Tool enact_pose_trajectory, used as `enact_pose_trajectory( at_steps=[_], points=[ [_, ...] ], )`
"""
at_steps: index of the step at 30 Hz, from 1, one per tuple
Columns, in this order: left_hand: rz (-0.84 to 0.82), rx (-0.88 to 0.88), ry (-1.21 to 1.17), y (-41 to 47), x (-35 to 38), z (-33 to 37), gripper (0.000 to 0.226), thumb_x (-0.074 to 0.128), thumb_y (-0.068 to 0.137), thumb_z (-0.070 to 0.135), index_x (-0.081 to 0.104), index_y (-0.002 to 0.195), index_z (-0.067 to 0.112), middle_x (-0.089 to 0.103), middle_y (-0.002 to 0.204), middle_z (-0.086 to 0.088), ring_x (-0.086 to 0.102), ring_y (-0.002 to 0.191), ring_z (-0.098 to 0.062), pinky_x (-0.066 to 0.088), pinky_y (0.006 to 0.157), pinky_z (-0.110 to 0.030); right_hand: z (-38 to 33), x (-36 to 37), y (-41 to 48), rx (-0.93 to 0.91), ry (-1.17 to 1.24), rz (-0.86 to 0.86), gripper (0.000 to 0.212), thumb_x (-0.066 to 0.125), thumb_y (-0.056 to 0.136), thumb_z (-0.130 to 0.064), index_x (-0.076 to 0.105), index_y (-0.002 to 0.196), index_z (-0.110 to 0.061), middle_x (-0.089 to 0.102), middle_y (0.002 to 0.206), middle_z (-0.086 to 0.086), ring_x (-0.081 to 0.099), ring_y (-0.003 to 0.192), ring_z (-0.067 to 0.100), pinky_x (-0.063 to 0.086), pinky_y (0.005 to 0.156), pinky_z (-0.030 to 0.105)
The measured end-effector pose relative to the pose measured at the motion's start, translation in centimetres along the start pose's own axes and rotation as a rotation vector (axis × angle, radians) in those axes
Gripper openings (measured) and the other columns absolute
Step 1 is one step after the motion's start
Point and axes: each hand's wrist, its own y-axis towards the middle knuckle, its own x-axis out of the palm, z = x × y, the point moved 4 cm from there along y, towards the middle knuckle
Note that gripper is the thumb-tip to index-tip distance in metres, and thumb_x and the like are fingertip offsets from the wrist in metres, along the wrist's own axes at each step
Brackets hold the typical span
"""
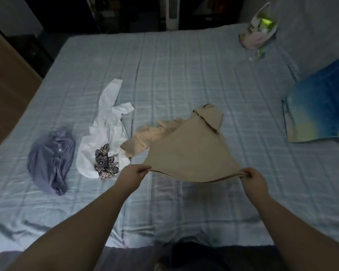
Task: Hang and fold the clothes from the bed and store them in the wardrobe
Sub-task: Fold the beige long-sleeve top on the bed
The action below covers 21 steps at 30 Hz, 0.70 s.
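A beige T-shirt (186,151) is stretched out above the bed (174,75). My left hand (134,173) pinches one corner of its hem and my right hand (253,178) pinches the other corner. The shirt's far end with a sleeve droops toward the sheet. To its left lies a crumpled white shirt (104,133) with a black flower print. Further left sits a bunched lavender garment (51,159).
A blue and yellow pillow (319,106) lies at the bed's right edge. A white plastic bag (258,30) stands at the far right corner. A white tower fan (172,12) rises behind the bed. Brown furniture (6,85) stands to the left.
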Motion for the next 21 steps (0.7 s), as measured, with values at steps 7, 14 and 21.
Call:
enact_pose_trajectory(
  at_steps=[7, 14, 21],
  points=[
    [-0.093, 0.089, 0.029, -7.2, 5.3, -3.4, 0.022, 0.065, 0.095, 0.023, 0.075, 0.114, 0.027, 0.071, 0.120, 0.006, 0.065, 0.112, -0.013, 0.040, 0.094, -0.018, 5.6, 0.0, -7.1, 0.013, -0.119, 0.011, 0.018, 0.051, 0.092, -0.009, 0.061, 0.086, -0.023, 0.061, 0.079, 0.000, 0.055, 0.067, 0.012, 0.038, 0.056, 0.025],
    [-0.088, 0.233, 0.062, -12.4, 10.7, -6.7, 0.024, 0.068, 0.091, 0.009, 0.076, 0.112, 0.016, 0.072, 0.116, -0.004, 0.064, 0.112, -0.024, 0.044, 0.096, -0.029, 12.1, 2.5, -11.7, 0.041, -0.290, -0.074, 0.016, 0.050, 0.092, -0.003, 0.064, 0.095, -0.012, 0.059, 0.088, 0.005, 0.055, 0.081, 0.025, 0.045, 0.076, 0.034],
    [-0.204, 0.361, 0.132, -14.1, 17.4, -10.6, 0.026, 0.064, 0.087, -0.002, 0.075, 0.109, 0.006, 0.073, 0.101, -0.009, 0.063, 0.099, -0.029, 0.045, 0.088, -0.032, 17.7, 7.0, -13.7, 0.079, -0.304, -0.133, 0.018, 0.049, 0.095, -0.006, 0.059, 0.091, -0.021, 0.057, 0.090, 0.001, 0.050, 0.076, 0.014, 0.038, 0.072, 0.028]
  ],
)
